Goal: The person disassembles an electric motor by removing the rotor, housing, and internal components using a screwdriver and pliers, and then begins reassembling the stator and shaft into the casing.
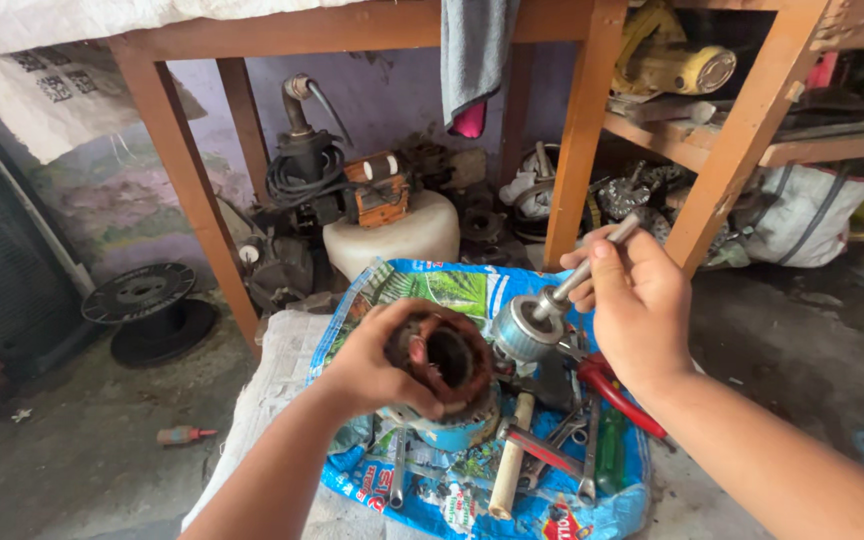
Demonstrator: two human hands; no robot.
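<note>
**Head view: motor stator in one hand, rotor shaft in the other**

Head camera is looking down as I am crouching by a wooden bench. Far left, a black cable spool (142, 292) is lying on the concrete floor, with a small red screwdriver (180, 435) nearer me. My left hand (372, 365) is wrapping its fingers around a motor stator (449, 375) (copper windings showing round the bore), holding it just above a blue printed sack (432, 290). Just beside it, touching or nearly so, the silver rotor (525, 330) is hanging tilted; my right hand (637, 310) is pinching its steel shaft near the upper end. Below, a wooden handle (509, 465), spanners (589, 455) and red-handled pliers (617, 395) are lying on the sack.
</note>
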